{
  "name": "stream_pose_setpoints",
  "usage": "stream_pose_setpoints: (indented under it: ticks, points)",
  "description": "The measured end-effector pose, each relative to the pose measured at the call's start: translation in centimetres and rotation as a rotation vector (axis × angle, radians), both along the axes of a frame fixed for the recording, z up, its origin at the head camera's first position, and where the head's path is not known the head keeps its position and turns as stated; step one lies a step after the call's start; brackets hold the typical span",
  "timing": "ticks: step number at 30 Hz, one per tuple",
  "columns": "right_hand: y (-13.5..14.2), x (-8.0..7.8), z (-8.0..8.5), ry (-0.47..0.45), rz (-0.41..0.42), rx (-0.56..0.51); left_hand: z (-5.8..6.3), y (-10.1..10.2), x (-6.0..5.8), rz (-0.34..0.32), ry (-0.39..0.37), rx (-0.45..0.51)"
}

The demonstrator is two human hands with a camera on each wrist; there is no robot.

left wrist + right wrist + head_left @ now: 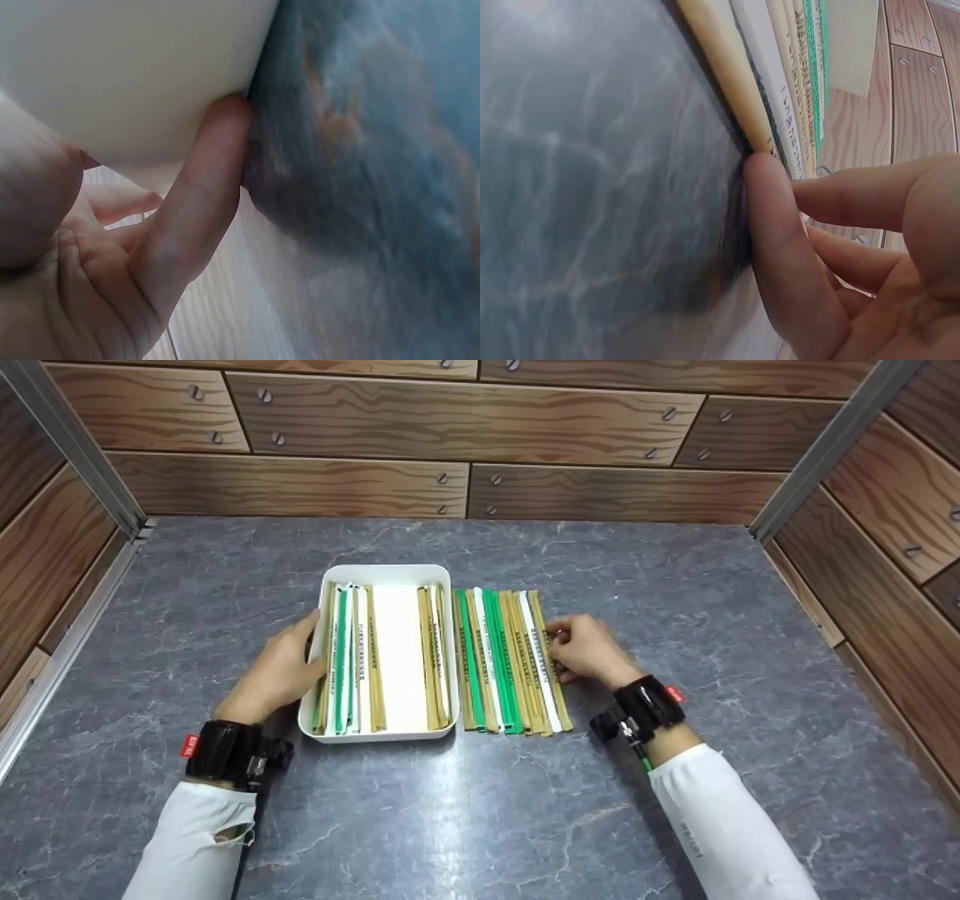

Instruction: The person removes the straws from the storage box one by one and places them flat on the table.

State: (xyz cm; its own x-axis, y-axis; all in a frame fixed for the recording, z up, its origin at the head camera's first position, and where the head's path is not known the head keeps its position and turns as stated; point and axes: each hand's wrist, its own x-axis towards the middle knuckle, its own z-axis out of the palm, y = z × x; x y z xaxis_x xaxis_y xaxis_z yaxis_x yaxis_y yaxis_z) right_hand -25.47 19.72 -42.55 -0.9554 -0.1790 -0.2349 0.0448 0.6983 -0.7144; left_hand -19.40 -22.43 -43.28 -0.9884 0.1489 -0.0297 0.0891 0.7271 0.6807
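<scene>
A white rectangular box point(379, 736) holds slim, printed, wrapped straws in brown, green and white along its two long sides. My left hand point(281, 667) grips the box's left wall, with a finger point(195, 187) against its outside near the tabletop. Beside the box's right wall lies a row of similar wrapped straws point(495, 660), side by side on the table. At the row's right edge, my right hand point(589, 649) pinches the outermost brown wrapped straw point(551, 675). In the right wrist view a fingertip touches this straw's edge, the thumb close above it.
The grey marbled tabletop point(465, 810) extends around the box and the row. Wood-patterned walls point(465, 420) stand behind it and at both sides, with metal posts point(832, 442) at the corners. Both wrists carry black straps with small cameras.
</scene>
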Motion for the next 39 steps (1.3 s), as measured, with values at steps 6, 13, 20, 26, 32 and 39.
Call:
stream_pose_setpoints:
  ticks: [6, 13, 20, 26, 32, 39]
  points:
    - [-0.5, 0.2, 0.1, -0.004, 0.007, -0.002, 0.1, 0.0, 0.0, 0.001, -0.013, -0.007]
    - [-0.5, 0.2, 0.0, -0.021, -0.007, -0.021, 0.0, 0.0, -0.1, -0.002, -0.014, 0.001]
    - [-0.8, 0.2, 1.4, 0.045, 0.014, -0.006, 0.0, 0.0, -0.1, 0.003, -0.015, 0.006]
    - [-4.3, 0.4, 4.7, 0.248, 0.120, 0.033, 0.0, 0.0, 0.0, 0.009, -0.008, 0.010]
    - [-10.2, 0.5, 6.7, 0.267, 0.238, 0.020, 0.0, -0.1, 0.0, 0.013, -0.010, 0.010]
    - [-16.4, 0.8, 6.3, 0.250, 0.385, 0.105, 0.0, -0.1, 0.0, 0.009, -0.010, -0.006]
